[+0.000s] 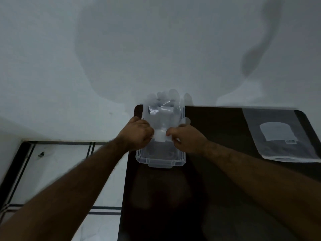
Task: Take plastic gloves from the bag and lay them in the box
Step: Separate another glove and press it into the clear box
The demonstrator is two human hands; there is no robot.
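Observation:
A clear plastic box [160, 161] stands on the dark table [217, 129] near its far left corner. Over the box stretches a thin, see-through plastic glove [162, 117], its fingers reaching past the box's far rim toward the wall. My left hand [137, 134] pinches the glove's cuff on the left and my right hand [186, 139] pinches it on the right, both just above the box's middle. The bag [278, 136], flat and translucent with a pale glove-shaped pack inside, lies on the table at the right.
A white wall rises right behind the table. To the left, the floor has white tiles with dark lines [60, 171]. The table's left edge runs just beside the box.

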